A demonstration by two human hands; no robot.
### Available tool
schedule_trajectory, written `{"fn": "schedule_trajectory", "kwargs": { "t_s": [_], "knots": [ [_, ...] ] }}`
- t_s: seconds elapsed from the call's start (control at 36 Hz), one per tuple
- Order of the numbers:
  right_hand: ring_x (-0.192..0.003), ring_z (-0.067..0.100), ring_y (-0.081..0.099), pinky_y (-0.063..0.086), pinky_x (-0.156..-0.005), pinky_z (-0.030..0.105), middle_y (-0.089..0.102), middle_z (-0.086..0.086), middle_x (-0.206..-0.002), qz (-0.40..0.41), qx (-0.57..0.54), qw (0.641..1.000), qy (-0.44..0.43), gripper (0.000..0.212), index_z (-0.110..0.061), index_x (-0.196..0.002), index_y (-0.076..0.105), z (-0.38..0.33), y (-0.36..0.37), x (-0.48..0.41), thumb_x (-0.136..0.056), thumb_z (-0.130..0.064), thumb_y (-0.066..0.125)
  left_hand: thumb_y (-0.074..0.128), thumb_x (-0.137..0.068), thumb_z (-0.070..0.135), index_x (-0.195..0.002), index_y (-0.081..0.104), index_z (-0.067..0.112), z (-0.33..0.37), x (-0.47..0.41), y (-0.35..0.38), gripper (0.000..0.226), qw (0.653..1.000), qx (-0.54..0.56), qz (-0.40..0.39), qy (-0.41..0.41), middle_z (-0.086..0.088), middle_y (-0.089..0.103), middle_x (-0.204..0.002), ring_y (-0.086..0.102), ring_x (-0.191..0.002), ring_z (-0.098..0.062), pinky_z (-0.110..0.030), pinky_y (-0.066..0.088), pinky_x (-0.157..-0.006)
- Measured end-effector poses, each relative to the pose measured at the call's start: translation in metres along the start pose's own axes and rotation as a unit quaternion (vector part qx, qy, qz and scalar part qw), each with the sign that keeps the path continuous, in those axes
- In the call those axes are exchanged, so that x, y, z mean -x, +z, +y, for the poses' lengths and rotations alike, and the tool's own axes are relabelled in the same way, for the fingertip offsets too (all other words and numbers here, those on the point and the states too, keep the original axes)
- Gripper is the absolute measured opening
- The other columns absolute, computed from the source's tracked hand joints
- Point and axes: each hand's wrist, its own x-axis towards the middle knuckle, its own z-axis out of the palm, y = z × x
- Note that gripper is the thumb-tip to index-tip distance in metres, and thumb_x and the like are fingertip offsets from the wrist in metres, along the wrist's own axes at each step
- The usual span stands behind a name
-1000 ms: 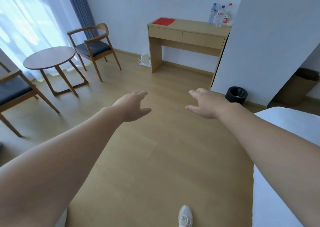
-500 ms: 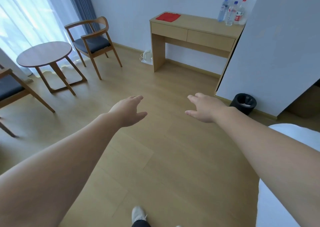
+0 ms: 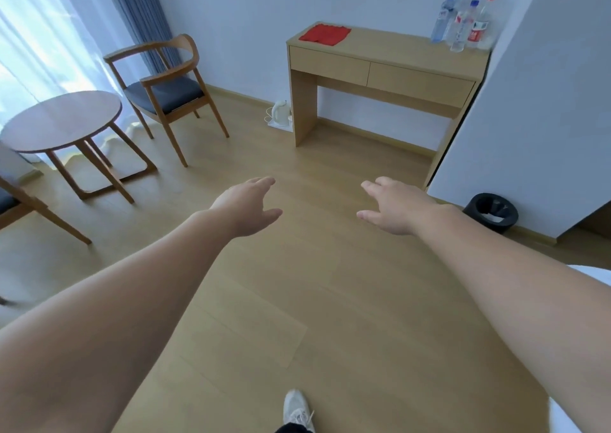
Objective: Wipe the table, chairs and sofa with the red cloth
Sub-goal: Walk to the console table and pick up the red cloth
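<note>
Walking, one white shoe [image 3: 298,408] stepping into the bottom of the view. A half-second back the foot was landing further left, so I am taking a stride.

Both arms reaching ahead over the wooden floor [image 3: 297,300]. Left hand [image 3: 246,206] and right hand [image 3: 391,206] are hanging well apart, fingers loosely spread, gripping nothing. Their pose is staying as it was in both earlier frames.

Round table [image 3: 62,120] and the armchair [image 3: 165,85] are sliding off to my left, and the second chair [image 3: 13,208] is now mostly cut by the edge. The black bin [image 3: 491,211] is sitting to my right by the wall. The white bed corner [image 3: 595,274] is shrinking from view compared with a second ago.

The kettle [image 3: 280,113] is standing on the floor beside the desk [image 3: 390,55], which is looming larger than before. The red cloth [image 3: 324,33] is lying flat on the desk's left end, untouched and well out of reach; bottles [image 3: 463,22] are clustering at the far right end.

Judgement: I am closing on the cloth first, and no wiping is happening yet. No sofa is showing.
</note>
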Motion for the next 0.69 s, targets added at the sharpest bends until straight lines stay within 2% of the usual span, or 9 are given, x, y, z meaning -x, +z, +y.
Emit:
{"fn": "schedule_trajectory", "kwargs": {
  "t_s": [0.14, 0.39, 0.69],
  "knots": [
    [-0.142, 0.026, 0.024, 0.031, -0.108, 0.041, 0.016, 0.007, -0.159, 0.009, -0.016, 1.000, 0.020, 0.068, -0.025, -0.152, 0.017, 0.000, -0.010, -0.046, -0.095, -0.056, 0.040, 0.056, -0.088, 0.049, -0.147, 0.027, 0.025, -0.016, -0.056, -0.012, 0.070, 1.000, -0.006, 0.001, 0.011, 0.003, 0.037, -0.149, 0.042, -0.130, -0.022, -0.037, 0.040, -0.100],
    [-0.143, 0.026, 0.023, 0.029, -0.109, 0.041, 0.017, 0.009, -0.158, 0.005, -0.013, 0.999, 0.029, 0.068, -0.023, -0.151, 0.019, 0.019, -0.027, -0.108, -0.096, -0.055, 0.041, 0.056, -0.089, 0.049, -0.148, 0.024, 0.025, -0.021, -0.130, -0.019, 0.071, 1.000, -0.008, -0.016, 0.021, 0.004, 0.032, -0.152, 0.040, -0.133, -0.024, -0.042, 0.041, -0.103],
    [-0.144, 0.028, 0.017, 0.026, -0.112, 0.044, 0.019, 0.012, -0.157, 0.040, 0.008, 0.999, -0.007, 0.067, -0.021, -0.151, 0.021, 0.086, -0.061, -0.224, -0.096, -0.054, 0.041, 0.056, -0.088, 0.049, -0.147, 0.024, 0.027, 0.007, -0.259, -0.027, 0.071, 1.000, -0.006, 0.008, 0.011, 0.003, 0.035, -0.150, 0.042, -0.130, -0.025, -0.039, 0.040, -0.101]
  ]
}}
